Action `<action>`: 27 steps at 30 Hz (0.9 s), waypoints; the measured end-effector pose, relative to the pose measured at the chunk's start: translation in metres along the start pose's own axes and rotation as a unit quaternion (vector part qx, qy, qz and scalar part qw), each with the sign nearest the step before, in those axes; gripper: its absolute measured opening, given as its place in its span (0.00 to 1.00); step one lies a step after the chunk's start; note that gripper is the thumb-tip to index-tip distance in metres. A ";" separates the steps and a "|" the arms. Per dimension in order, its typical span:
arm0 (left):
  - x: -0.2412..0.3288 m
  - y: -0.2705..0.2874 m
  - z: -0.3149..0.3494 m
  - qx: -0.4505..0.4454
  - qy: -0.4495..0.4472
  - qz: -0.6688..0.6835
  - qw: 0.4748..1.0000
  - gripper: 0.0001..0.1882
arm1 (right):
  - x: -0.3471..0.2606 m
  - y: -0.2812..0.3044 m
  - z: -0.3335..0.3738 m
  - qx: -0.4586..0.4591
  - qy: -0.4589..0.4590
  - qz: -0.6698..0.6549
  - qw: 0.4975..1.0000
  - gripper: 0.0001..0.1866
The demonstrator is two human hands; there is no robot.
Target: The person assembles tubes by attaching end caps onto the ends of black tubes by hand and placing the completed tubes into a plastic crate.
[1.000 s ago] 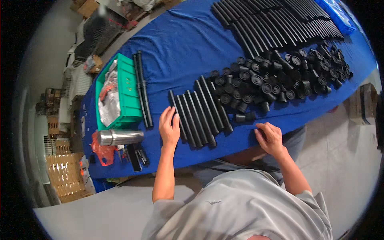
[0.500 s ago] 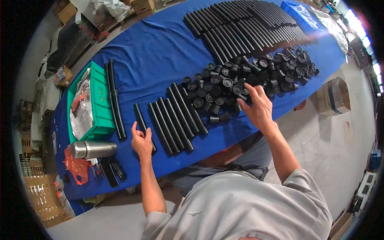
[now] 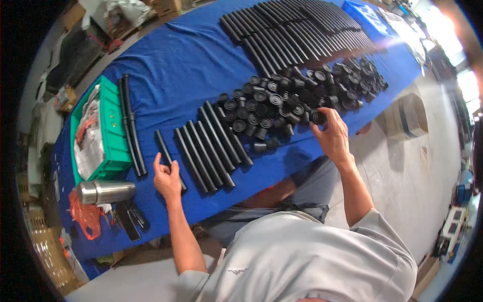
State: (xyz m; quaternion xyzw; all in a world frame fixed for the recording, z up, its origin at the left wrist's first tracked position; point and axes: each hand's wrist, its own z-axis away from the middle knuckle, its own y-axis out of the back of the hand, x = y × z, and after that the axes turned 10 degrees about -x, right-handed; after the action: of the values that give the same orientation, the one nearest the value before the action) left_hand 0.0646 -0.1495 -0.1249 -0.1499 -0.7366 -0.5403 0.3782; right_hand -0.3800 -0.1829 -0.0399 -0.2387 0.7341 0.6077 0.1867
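Note:
My right hand [image 3: 334, 137] pinches a round black ribbed cap [image 3: 317, 117] between thumb and fingers, at the near edge of a loose heap of similar black caps [image 3: 274, 100]. Over a single black tube [image 3: 164, 145] lying on the blue cloth rests my left hand [image 3: 168, 180], its index finger and thumb apart on either side of it. The tube passes partly beneath that hand, and whether the palm grips it is hidden. Just right of it lies a row of several black tubes [image 3: 204, 156], side by side and slanting.
Long black tubes [image 3: 297, 35] cover the table's far side. At left stand a green crate [image 3: 118, 146] and two long joined tubes [image 3: 132, 121]. A steel flask [image 3: 106, 192], red plastic bag [image 3: 85, 216] and phone [image 3: 127, 221] lie near the left edge. A cardboard box [image 3: 406, 118] sits on the floor.
The right hand, spread over the heap before, has closed on a black cap at its near edge. The left hand stays by the single tube. The whole view has shifted slightly.

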 end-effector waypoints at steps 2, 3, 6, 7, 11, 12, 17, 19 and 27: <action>0.007 0.002 -0.002 -0.007 -0.012 -0.021 1.000 0.29 | 0.036 0.001 0.017 -0.003 -0.003 0.049 0.999 0.23; 0.005 0.002 -0.003 -0.005 -0.020 -0.005 1.000 0.28 | 0.042 0.001 0.024 0.003 -0.004 0.047 0.999 0.22; 0.007 -0.003 -0.005 -0.009 -0.032 -0.013 0.999 0.28 | 0.056 -0.003 0.040 0.009 -0.036 0.040 0.999 0.24; 0.003 -0.005 -0.006 -0.013 -0.039 -0.008 0.999 0.28 | 0.064 -0.007 0.044 0.011 -0.041 0.038 0.998 0.24; -0.002 -0.001 -0.001 -0.011 -0.047 -0.022 0.999 0.29 | 0.075 -0.019 0.045 -0.030 -0.032 0.063 0.997 0.28; -0.003 0.001 -0.001 -0.007 -0.047 -0.026 0.999 0.29 | 0.072 -0.021 0.045 -0.034 -0.038 0.056 0.997 0.30; 0.013 -0.002 0.001 -0.023 -0.041 0.019 0.999 0.29 | 0.048 0.010 0.061 0.034 -0.037 -0.015 0.999 0.37; 0.012 -0.012 -0.004 -0.037 -0.057 0.022 0.997 0.29 | 0.048 0.015 0.062 0.053 -0.037 0.070 0.995 0.38; 0.006 0.004 0.002 -0.038 -0.051 -0.004 0.998 0.28 | 0.064 -0.023 0.035 0.008 -0.075 0.084 0.994 0.35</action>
State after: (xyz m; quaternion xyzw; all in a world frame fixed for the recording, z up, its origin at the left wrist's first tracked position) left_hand 0.0626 -0.1467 -0.1183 -0.1885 -0.7349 -0.5607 0.3316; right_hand -0.4189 -0.1603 -0.1012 -0.1285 0.7400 0.6318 0.1913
